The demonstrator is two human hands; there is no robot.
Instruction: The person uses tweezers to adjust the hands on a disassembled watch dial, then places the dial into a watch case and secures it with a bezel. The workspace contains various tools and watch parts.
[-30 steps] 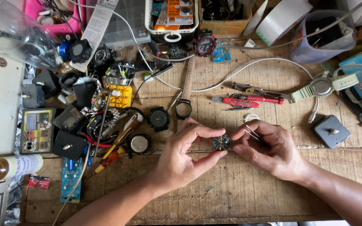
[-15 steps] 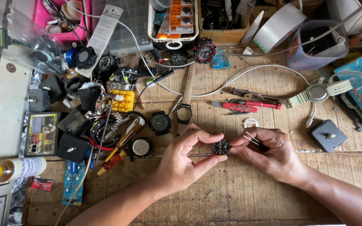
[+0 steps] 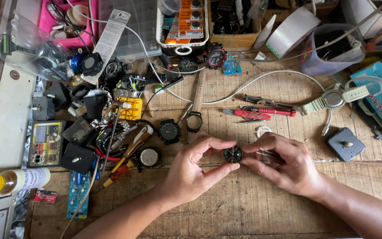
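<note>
Over the middle of a worn wooden workbench [image 3: 244, 208], my left hand [image 3: 193, 170] pinches a small round black watch module [image 3: 233, 154] between thumb and forefinger. My right hand [image 3: 284, 163] meets it from the right, fingertips at the module's edge and fingers curled around a thin metal tool, probably tweezers [image 3: 266, 152], mostly hidden. A black watch case [image 3: 169, 131] and an empty black bezel ring [image 3: 194, 121] lie just beyond my left hand.
Watch parts, black modules and screwdrivers [image 3: 124, 155] crowd the left side. A red-handled tool [image 3: 253, 115], a pale green watch [image 3: 334, 99], a square clock movement [image 3: 345, 144], a white cable, a tape roll [image 3: 293, 31] and bins line the back. A yellow-capped bottle [image 3: 12, 180] lies at left.
Both hands have stayed together around the watch module with only slight finger shifts; the camera view has tilted a little.
</note>
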